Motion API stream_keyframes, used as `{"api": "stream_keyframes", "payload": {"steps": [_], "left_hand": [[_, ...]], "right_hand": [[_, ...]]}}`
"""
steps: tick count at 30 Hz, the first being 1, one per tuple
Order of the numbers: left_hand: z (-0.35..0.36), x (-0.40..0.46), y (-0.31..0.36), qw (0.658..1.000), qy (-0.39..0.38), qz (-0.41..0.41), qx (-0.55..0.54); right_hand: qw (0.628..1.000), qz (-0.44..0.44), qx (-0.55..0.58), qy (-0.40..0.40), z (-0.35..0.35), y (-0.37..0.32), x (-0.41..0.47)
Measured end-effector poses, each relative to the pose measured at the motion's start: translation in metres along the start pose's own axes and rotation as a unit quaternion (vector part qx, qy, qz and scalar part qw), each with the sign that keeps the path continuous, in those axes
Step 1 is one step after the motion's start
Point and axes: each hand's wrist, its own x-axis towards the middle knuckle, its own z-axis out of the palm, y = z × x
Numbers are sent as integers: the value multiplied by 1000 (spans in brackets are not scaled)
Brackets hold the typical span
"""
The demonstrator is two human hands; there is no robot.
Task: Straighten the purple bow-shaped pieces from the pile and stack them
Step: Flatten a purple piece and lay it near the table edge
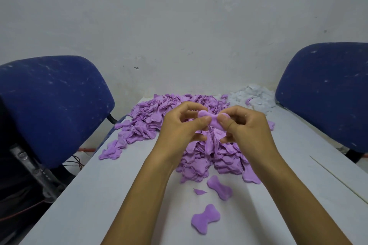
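Pale grey wall rises behind a light tabletop, with a blue chair on the left of it and a second blue chair on the right. No box, tray or bin shows; everything lies loose on the tabletop. No writing or label can be read anywhere.

A large pile of purple bow-shaped pieces spreads across the far half of the tabletop, many crumpled and overlapping. Beyond the pile, toward the wall on the right, sits a heap of white scraps.

Above the pile, both hands hold a single purple bow piece. It is soft, matte and lilac, narrow at the waist with rounded lobes at each end. The left hand pinches its left side between thumb and curled fingers; the right hand pinches the right side the same way.

On the near side of the pile, two flat bow pieces lie apart from each other: one just below the pile's edge, the other nearer the person. A small purple scrap lies beside the first.
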Motion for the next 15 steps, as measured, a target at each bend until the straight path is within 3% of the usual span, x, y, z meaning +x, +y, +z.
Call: {"api": "stream_keyframes", "payload": {"steps": [6, 10, 12, 15], "left_hand": [[-16, 6, -3, 998, 44, -26, -24], [-14, 4, -3, 994, -33, -73, -70], [-9, 2, -4, 995, -51, -63, -63], [-6, 1, -2, 999, -4, -21, -36]], "right_hand": [[997, 34, 64, -31, -13, -2, 2], [996, 37, 67, -49, -14, -2, 0], [995, 33, 63, -67, -13, -2, -1], [996, 22, 55, -66, -11, -2, -2]]}}
